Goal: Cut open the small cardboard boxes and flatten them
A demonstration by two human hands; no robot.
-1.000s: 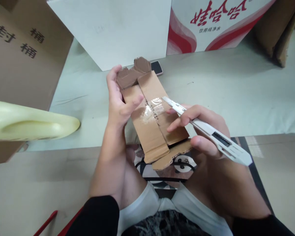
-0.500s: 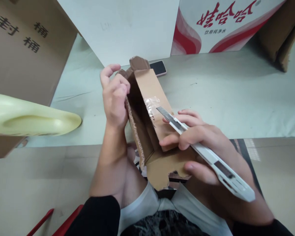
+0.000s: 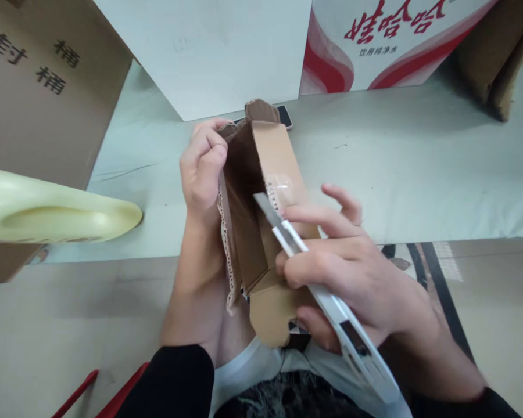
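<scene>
I hold a small brown cardboard box (image 3: 261, 191) over my lap, its taped top seam split and the flaps spread. My left hand (image 3: 203, 168) is closed on the left flap, pulling it outward, so the dark inside shows. My right hand (image 3: 344, 273) grips a white utility knife (image 3: 326, 296) with its blade out. The blade tip rests at the edge of the right flap, beside a strip of clear tape (image 3: 283, 188). My right fingers also press on that flap.
A phone (image 3: 284, 116) lies on the pale table (image 3: 418, 174) just behind the box. A large brown carton (image 3: 43, 87) stands at left, a white board (image 3: 209, 52) and a red-and-white carton (image 3: 383, 40) behind. A pale yellow plastic object (image 3: 56, 215) juts in from the left.
The box's top flaps have come apart: my left hand pulled the left flap open. My right hand with the knife moved left and closer to me, onto the right flap.
</scene>
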